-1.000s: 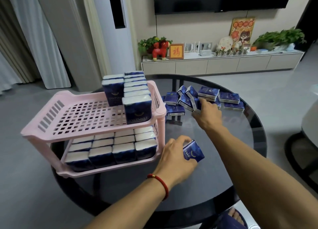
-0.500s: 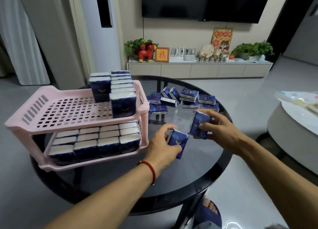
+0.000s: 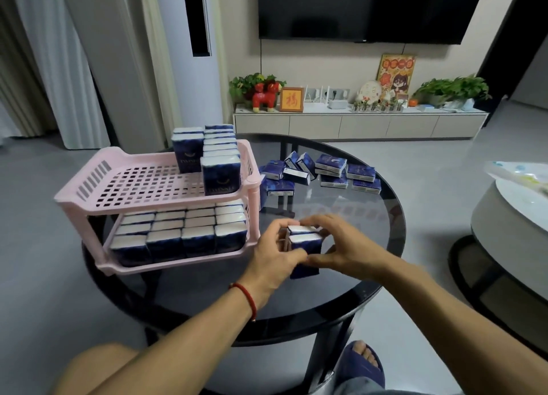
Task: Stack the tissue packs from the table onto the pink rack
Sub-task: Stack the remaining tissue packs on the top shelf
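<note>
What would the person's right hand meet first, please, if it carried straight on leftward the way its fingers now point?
The right hand already holds the two upright tissue packs; just beyond them is the left hand, gripping the same packs. Past that, probably the pink rack.

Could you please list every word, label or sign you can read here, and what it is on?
"TWINKLE", faint: front tissue pack on the pink rack.
"福": framed picture on the cabinet.
Blurred beyond reading: print on the loose packs, the wall poster.

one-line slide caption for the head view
Both hands press two dark blue tissue packs together above the round glass table beside the pink rack.
</note>
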